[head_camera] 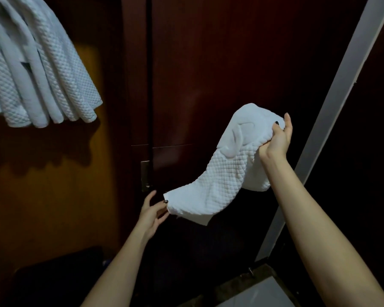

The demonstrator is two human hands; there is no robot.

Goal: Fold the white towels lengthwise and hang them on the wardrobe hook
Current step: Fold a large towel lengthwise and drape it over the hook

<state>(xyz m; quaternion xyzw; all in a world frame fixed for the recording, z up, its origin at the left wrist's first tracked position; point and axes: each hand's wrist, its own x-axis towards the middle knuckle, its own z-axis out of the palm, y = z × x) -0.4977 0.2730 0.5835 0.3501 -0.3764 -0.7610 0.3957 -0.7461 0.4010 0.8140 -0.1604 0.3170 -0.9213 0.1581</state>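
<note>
One limp, light waffle towel (222, 173) droops from the right hand (275, 140), clenched round its top. Left hand (152, 211), fingers spread, touches its lower corner, probably a good hold.

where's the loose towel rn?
Head view, right of centre: the towel drapes before the dark door, top end gripped by the right hand, bottom corner touching the left hand; hung towels are upper left.

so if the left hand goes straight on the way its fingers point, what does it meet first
The hanging lower end of the white waffle-weave towel, held up by the right hand. The left hand looks almost at its corner; depth is unclear, and the dark wooden door lies behind.
</note>
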